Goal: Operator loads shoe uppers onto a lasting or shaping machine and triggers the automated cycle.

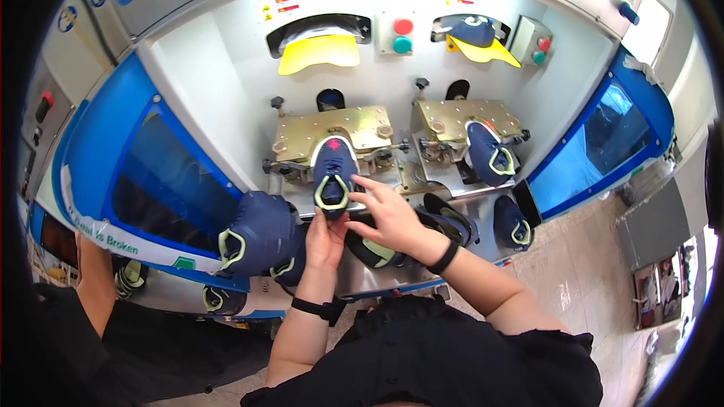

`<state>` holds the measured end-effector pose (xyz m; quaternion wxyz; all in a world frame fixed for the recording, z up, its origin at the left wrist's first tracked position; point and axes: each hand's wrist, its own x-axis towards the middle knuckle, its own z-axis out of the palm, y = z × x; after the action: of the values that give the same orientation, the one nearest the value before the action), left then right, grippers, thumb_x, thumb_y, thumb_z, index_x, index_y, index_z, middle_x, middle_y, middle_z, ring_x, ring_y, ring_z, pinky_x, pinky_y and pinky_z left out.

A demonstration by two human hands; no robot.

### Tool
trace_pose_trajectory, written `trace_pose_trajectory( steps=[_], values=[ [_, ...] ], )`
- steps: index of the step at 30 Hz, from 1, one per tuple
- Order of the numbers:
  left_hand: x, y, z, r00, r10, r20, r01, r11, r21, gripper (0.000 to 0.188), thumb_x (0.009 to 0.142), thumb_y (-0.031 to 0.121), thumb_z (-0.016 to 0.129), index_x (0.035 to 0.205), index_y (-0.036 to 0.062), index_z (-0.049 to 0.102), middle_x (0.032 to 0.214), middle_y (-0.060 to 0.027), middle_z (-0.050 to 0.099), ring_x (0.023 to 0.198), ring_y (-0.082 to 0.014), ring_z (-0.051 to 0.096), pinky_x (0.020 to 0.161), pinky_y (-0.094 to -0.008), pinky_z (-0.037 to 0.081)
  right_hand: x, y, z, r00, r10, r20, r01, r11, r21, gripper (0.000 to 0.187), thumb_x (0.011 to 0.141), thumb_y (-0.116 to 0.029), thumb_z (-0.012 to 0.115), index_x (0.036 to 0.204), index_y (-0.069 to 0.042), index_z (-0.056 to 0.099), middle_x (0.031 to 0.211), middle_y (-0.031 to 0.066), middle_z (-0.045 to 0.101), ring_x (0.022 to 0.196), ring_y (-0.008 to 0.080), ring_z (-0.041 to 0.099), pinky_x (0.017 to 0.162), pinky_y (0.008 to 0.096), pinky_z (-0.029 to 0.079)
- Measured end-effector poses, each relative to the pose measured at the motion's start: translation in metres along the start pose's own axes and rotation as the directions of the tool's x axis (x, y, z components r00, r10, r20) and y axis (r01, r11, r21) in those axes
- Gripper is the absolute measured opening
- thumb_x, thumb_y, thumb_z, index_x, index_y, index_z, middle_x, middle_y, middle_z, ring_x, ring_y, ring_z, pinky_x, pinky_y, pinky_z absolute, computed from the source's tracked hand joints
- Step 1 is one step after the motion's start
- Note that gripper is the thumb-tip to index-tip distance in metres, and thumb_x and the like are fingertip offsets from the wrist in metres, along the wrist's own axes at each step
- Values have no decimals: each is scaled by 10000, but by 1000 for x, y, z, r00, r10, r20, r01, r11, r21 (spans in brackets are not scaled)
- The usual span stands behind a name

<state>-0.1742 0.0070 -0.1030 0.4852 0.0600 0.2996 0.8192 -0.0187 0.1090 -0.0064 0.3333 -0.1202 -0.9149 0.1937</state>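
Observation:
A navy shoe upper with a pale green collar lining and a red mark near the toe sits toe-first against the left brass-coloured metal fixture. At its heel, my left hand is closed, thumb and fingers pinching the back end. My right hand is beside the collar with its fingers apart, the fingertips at the shoe's right side. Whether they press on it is hard to tell. Another navy shoe upper rests against the right fixture.
Navy uppers lie along the ledge: a bunch at left, dark ones right of my hands, another farther right. Above the fixtures are yellow-edged slots and a red-and-green button box. A co-worker's arm shows at far left.

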Motion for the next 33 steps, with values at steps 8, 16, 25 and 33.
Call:
trace_pose_trajectory(
  steps=[8,16,25,33],
  values=[
    [10,3,-13,998,61,-31,-60,998,31,400,1010,414,517,1163,54,604,1031,-84,710,919,-216,706,848,-364,596,-204,145,-87,603,760,-242,-781,624,10,399,894,-333,663,1162,-37,647,1054,165,656,1021,352,636,874,401,505],
    [15,-7,-14,995,85,-57,-82,995,51,405,993,441,533,1191,95,605,1041,-48,701,905,-185,701,871,-343,586,-258,154,-81,372,852,368,-855,161,492,571,809,-173,799,1285,-43,512,1056,77,630,742,142,641,557,259,514],
    [4,-5,-2,986,109,-126,-108,994,19,392,1002,446,518,1164,98,597,1020,-38,688,889,-190,705,858,-370,592,-170,42,-185,925,376,-49,-376,927,17,474,706,-102,826,1150,-133,664,985,86,617,791,263,641,638,341,528],
    [7,-13,7,989,93,-119,-89,995,38,404,1027,431,481,1157,65,590,991,-90,694,885,-222,714,799,-357,606,38,-12,-177,941,-243,-235,249,969,-7,453,744,-104,799,1153,-100,602,1046,94,637,838,319,664,662,384,546]
  ],
)
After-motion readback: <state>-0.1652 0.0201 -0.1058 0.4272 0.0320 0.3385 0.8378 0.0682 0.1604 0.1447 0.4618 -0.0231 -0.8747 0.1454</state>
